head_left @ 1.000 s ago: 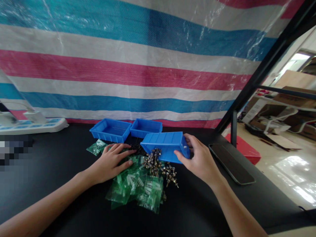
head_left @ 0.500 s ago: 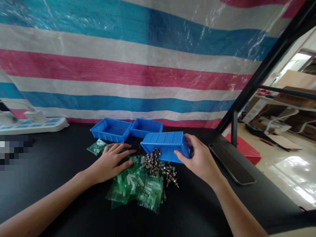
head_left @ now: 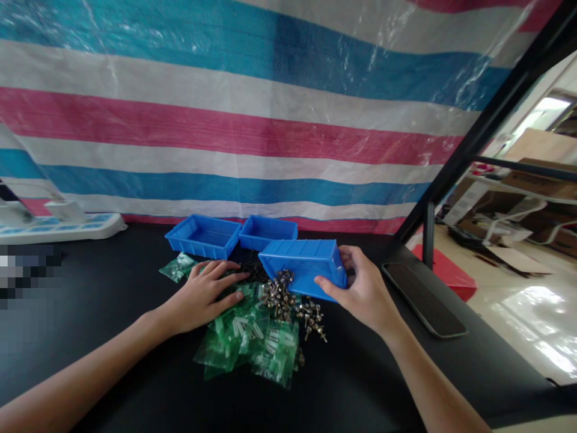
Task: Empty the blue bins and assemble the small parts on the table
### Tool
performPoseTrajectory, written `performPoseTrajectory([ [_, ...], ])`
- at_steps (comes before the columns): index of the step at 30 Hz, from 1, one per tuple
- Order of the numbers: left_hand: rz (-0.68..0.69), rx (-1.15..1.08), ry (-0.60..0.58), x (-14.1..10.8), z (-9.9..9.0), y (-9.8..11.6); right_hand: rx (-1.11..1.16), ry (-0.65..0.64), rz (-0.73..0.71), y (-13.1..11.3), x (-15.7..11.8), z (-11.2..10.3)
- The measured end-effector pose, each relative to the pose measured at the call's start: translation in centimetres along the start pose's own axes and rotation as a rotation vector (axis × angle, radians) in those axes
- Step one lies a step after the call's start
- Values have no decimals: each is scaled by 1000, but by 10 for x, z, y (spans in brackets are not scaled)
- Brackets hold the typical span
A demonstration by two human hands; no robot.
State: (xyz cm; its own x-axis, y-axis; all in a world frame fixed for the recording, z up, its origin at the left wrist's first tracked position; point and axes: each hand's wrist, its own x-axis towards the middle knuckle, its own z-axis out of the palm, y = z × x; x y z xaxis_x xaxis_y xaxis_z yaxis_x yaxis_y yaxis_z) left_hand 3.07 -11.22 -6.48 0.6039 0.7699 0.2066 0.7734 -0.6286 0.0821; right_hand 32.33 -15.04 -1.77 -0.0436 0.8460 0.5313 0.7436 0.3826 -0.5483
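My right hand (head_left: pixel 360 288) grips a blue plastic bin (head_left: pixel 300 255) by its right end, thumb on the near side. The bin is tipped on its side, its opening toward me and the pile. Small shiny metal fasteners (head_left: pixel 279 294) lie heaped at its mouth, and more metal pieces (head_left: pixel 311 316) are scattered just below it. My left hand (head_left: pixel 211 294) lies flat with fingers spread, over the edge of green-tinted plastic bags (head_left: pixel 252 343) that hold pale small parts. Near its fingertips are dark screw-like pieces (head_left: pixel 255 272), partly hidden.
Two more blue bins (head_left: pixel 205 237) (head_left: pixel 269 231) stand at the back by the striped sheet (head_left: pixel 225 120). A small green bag (head_left: pixel 178 266) lies left of my hand. A phone (head_left: pixel 424 300) rests at the right; a power strip (head_left: pixel 90 227) sits back left. A black frame post (head_left: pixel 460 162) rises at right.
The tipped blue bin has turned slightly in my right hand, its mouth showing a little differently. My left hand and the piles look the same.
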Motion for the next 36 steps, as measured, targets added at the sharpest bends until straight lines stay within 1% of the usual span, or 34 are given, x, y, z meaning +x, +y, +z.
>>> performPoseTrajectory([
  [8,2,3,3,0,0,0,-3,1,-2,1,-1,3],
  [13,-8,-7,-2,0,0,0,47,-18,34,3,-1,3],
  [19,-11,-6,-1,0,1,-1,97,-39,35,4,-1,3],
  [31,7,-3,21,-1,0,0,117,12,12,3,-3,5],
  [36,-2,2,12,-1,0,0,141,39,6,3,-3,5],
])
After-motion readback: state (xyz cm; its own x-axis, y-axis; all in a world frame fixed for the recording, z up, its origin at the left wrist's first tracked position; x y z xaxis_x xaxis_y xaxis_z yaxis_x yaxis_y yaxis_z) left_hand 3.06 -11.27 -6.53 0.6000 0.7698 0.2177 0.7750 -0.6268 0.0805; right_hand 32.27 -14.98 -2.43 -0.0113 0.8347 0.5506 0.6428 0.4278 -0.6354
